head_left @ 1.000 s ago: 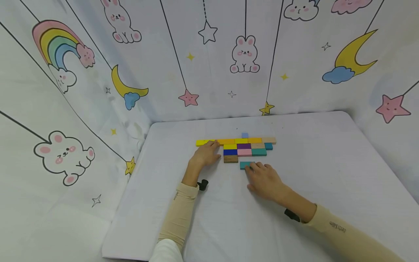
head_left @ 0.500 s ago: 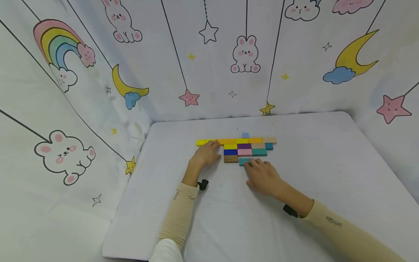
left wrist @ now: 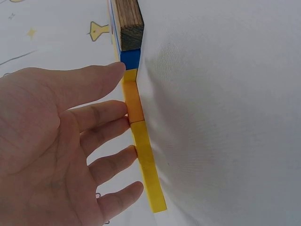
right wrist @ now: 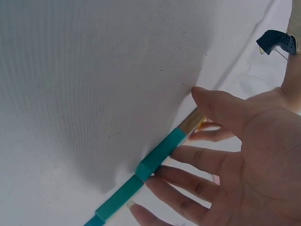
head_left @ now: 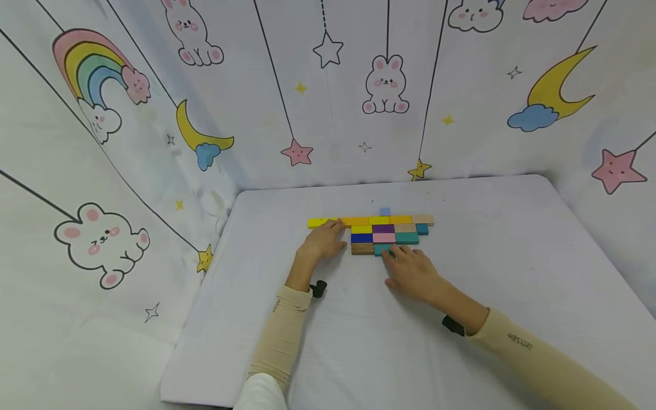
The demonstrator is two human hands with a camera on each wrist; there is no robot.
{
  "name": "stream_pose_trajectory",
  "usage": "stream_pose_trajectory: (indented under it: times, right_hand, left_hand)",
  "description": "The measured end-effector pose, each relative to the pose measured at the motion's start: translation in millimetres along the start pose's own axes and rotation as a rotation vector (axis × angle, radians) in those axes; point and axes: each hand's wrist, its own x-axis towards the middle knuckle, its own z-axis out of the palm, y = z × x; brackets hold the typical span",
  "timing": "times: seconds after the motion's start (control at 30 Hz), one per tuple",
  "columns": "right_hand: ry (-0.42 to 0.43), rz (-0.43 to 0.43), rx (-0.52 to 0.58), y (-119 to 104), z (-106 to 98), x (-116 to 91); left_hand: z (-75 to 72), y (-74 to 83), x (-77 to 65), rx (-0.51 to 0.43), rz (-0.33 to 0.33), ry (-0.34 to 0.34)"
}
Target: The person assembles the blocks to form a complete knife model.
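Flat coloured blocks lie fitted together in rows at mid-table. My left hand (head_left: pixel 322 242) rests on the back row, fingertips against a yellow block (left wrist: pixel 149 167) and an orange block (left wrist: pixel 133 101); its thumb tip is beside the blue block (head_left: pixel 361 238). With fingers extended, my right hand (head_left: pixel 412 273) touches a teal block (head_left: pixel 380 250) in the front row, partly covering it. That block sits at the right end of a brown wooden block (head_left: pixel 363 249). In the right wrist view, the thumb stands apart from the teal block.
Behind the front row are a pink block (head_left: pixel 384 237), a purple block (head_left: pixel 383 228) and a second teal block (head_left: pixel 407 238). A light blue block (head_left: pixel 385 212) juts out at the back. Curtains with printed bunnies and stars surround the white table (head_left: pixel 502 256).
My right hand has slid the teal block away from me, from in front of the rows up beside the brown wooden block. My left hand has stayed in place.
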Motion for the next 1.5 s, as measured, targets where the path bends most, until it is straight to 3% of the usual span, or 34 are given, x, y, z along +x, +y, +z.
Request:
stream_pose_trajectory:
  times: [0.63, 1.13, 1.5]
  right_hand:
    - [0.021, 0.003, 0.006, 2.3, 0.4, 5.3]
    - [-0.034, 0.097, 0.159, 3.7, -8.6, 17.0]
    - [0.084, 0.106, 0.288, 25.2, -6.4, 42.4]
  left_hand:
    - [-1.6, -1.9, 0.5, -0.01, 0.008, 0.008]
    - [-3.7, -1.5, -0.8, -0.029, -0.006, -0.002]
    - [-3.4, -0.7, -2.1, -0.022, 0.001, -0.008]
